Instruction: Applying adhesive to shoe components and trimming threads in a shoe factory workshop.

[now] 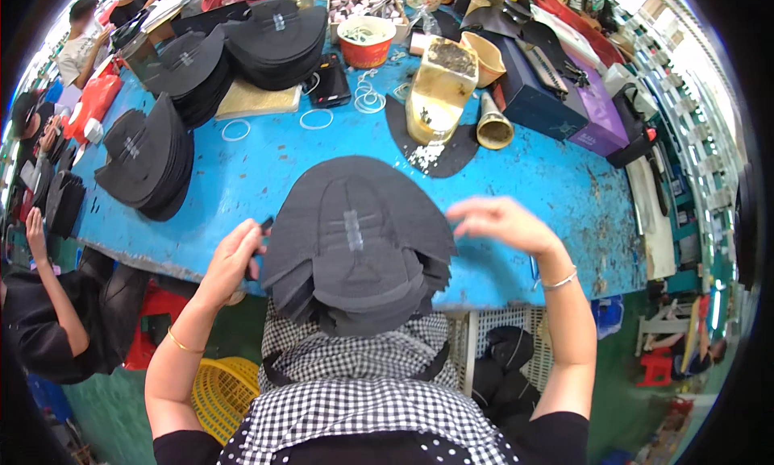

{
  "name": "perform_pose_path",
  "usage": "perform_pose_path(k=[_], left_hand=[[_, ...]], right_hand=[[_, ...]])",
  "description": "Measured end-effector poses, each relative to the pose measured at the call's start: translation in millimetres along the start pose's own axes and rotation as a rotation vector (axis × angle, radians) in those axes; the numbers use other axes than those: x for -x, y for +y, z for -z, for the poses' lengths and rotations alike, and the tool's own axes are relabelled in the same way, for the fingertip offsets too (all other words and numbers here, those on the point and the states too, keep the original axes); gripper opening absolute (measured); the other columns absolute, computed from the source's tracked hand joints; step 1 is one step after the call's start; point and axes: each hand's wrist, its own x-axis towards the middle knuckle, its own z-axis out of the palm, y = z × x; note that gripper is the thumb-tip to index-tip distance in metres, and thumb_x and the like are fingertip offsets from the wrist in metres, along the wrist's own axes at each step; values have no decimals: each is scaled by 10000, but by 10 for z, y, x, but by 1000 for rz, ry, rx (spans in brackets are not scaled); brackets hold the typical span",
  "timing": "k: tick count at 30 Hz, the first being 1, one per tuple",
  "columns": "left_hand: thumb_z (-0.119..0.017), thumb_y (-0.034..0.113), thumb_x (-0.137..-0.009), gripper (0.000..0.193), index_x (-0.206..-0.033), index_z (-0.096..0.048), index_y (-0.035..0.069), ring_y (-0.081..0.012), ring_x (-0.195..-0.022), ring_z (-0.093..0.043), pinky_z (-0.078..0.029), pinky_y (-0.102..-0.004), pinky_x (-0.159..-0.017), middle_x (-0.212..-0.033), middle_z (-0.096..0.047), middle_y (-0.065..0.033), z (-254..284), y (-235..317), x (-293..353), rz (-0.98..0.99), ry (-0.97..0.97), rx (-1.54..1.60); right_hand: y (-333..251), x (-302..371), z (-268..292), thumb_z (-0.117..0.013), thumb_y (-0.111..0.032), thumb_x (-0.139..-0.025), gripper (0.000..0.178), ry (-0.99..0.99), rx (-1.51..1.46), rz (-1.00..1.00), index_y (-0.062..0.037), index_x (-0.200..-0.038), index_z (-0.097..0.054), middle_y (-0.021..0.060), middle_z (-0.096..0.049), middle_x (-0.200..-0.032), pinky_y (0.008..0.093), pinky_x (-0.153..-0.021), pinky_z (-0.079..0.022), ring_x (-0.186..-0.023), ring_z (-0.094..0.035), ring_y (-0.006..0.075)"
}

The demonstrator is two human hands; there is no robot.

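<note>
A thick stack of black fabric shoe-upper pieces (pixel 355 239) lies in front of me, reaching past the table's near edge over my checked apron (pixel 339 417). Faint outlines and a small pale stitched patch mark the top piece; the lower layers fan out unevenly. At the stack's left side, my left hand (pixel 232 262) is closed on a small black object (pixel 267 223), mostly hidden by the fingers. My right hand (pixel 504 223) hovers by the stack's right edge, slightly blurred, with fingers stretched toward it and nothing visible in them.
More black stacks (pixel 149 159) stand at the left and back of the blue table (pixel 564 255). Beyond are a red tub (pixel 367 42), a stained glue container (pixel 442 86), a metal cone (pixel 493 122) and boxes (pixel 556 94). A yellow basket (pixel 222 396) sits below; a person (pixel 48 320) is at left.
</note>
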Motion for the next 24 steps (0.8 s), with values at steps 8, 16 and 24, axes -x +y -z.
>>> perform_pose_path(k=[8,16,24], left_hand=[[-561,77,-975,162,-837,-573,-8,-143,-580,-443,-363,-292,-562,-674,-505,-48,-243,-280,-195,-422,384,-384],[-603,19,-913,116,-817,-563,-33,-189,-581,-410,-339,-324,-565,-658,-441,-100,-157,-476,-178,-419,335,-382],[-598,28,-908,124,-802,-561,-25,-136,-587,-386,-317,-298,-552,-640,-417,-55,-171,-502,-221,-391,296,-320]], right_hand=[[553,-910,1251,-582,-477,-966,495,910,420,-140,-60,-1226,-639,169,-713,-1128,366,-901,-519,-1046,-684,291],[717,-1058,1200,-741,-285,-768,854,913,242,-60,-69,-1504,-365,240,-619,-1289,394,-1022,-474,-1181,-627,347],[717,-1280,1104,-791,-141,-778,505,1165,198,319,-14,-1196,-537,149,-670,-1090,372,-921,-496,-1035,-651,271]])
